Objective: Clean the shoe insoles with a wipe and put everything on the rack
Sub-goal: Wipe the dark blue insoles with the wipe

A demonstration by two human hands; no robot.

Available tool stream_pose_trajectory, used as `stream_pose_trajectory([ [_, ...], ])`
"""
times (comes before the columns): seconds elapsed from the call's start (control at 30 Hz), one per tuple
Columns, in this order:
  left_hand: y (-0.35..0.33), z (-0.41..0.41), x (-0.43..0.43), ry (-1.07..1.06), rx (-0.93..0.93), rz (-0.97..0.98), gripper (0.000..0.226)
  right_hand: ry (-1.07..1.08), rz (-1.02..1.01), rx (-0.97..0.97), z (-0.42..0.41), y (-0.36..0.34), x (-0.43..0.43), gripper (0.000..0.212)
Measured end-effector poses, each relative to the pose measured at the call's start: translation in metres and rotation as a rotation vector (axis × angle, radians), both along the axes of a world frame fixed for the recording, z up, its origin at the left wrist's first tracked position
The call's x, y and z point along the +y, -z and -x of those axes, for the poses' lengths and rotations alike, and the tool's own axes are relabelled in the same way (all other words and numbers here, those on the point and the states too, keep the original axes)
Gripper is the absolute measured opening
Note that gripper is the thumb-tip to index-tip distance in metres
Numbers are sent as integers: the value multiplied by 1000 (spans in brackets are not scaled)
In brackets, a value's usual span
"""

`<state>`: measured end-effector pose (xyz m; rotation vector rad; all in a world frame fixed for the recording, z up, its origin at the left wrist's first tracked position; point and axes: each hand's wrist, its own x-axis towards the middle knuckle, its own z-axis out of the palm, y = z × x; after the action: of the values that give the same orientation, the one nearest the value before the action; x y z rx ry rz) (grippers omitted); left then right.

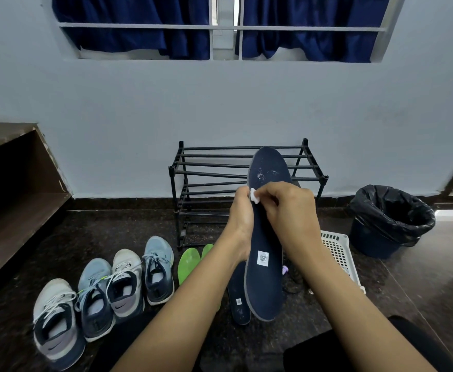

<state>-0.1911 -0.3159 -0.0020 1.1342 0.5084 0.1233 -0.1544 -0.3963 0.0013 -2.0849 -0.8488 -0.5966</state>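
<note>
- Navy insole (264,285): held upright in the air, in front of the rack and above the floor, toe end up. White specks show on its forepart; a small white label sits towards the heel.
- Left hand (242,218): closed round the insole's left edge at mid-length, steadying it.
- Right hand (292,210): fingers curled, pinching a small white wipe (254,196) against the insole face just below the specks.
- Second navy insole (238,304): flat on the floor, directly under the held one.
- Green insoles (189,264): a pair, on the floor beside the left forearm.
- Row of four shoes (124,283): on the floor at left, toes towards the wall.
- Rack (209,164): black, against the wall, with nothing visible on its bars.
- White basket (339,251) and lined bin (389,218): on the floor at right.
- Step in hand, as judged: wiping the first navy insole, early in the task, since nothing is on the rack yet.
- Next move, as judged: carry the wipe up over the specks with firm pressure while the left hand braces the flexible insole against bending.
</note>
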Motion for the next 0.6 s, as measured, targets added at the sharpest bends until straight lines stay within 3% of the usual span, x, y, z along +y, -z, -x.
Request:
stream_pose_trajectory([
  [0.13, 1, -1, 5, -3, -6, 30, 54, -60, 34, 101, 5, 4, -4, 13],
  [0.33, 6, -3, -1, -39, 32, 8, 58, -49, 109, -11, 1, 2, -3, 14],
  [0.5, 4, -5, -4, -17, 35, 14, 60, -17, 48, -21, -5, -4, -5, 14],
  [0.6, 5, -6, 4, 9, 24, 11, 58, -61, 33, 70, 2, 1, -6, 14],
])
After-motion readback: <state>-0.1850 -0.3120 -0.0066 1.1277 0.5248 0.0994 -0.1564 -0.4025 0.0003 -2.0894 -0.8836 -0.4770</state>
